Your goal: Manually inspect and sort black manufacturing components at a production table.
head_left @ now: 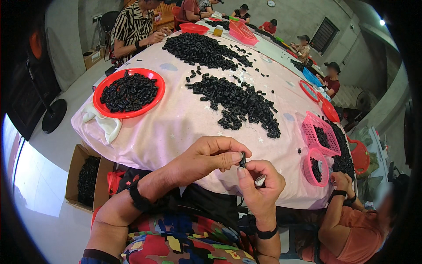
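Over the table's near edge, my left hand (206, 156) pinches a small black cylindrical part (243, 159) between thumb and fingers. My right hand (262, 187) is closed too, its thumb and forefinger meeting the lower end of that part. A small whitish, shiny object (260, 180) is tucked in the curled fingers of my right hand; its kind cannot be made out. Beyond my hands lies a loose heap of similar black parts (237, 103) on the pink tablecloth (171, 132). A red round tray (161, 90) at the left holds many more.
Another black heap (200, 50) lies farther back. Pink baskets (311, 132) stand at the right, near a co-worker's hands (343, 182). A cardboard box (74, 185) of black parts is on the floor at left. A white cloth (110, 125) hangs by the table's left edge.
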A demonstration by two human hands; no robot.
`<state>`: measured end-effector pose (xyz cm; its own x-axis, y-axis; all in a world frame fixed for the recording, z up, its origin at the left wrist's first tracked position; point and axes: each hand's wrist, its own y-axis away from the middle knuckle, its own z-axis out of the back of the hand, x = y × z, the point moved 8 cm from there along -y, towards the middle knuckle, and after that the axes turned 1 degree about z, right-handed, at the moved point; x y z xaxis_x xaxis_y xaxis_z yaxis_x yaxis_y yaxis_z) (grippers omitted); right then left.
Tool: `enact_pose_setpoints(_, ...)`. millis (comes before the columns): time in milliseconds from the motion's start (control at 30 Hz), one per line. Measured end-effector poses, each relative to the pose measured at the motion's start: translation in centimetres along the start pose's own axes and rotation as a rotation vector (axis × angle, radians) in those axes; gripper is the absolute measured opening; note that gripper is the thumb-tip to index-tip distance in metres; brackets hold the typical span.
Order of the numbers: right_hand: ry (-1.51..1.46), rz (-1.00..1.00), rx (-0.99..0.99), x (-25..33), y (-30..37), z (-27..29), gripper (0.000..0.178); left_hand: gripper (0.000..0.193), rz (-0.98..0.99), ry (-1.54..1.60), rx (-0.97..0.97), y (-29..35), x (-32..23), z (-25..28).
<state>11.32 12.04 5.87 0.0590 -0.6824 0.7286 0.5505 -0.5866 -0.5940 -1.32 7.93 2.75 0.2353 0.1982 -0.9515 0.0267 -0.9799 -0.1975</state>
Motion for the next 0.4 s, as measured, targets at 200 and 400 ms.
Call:
enact_pose_setpoints(200,0.08,0.008,-0.084,0.3,0.4,0.9,0.019,0.024,0.078,0.085,0.022,0.0,0.6,0.0)
enact_pose_setpoints(400,0.219,0.303,0.032,1.6,0.2,0.0,0.041,0.026,0.097,0.142,0.052,0.0,1.1,-0.1)
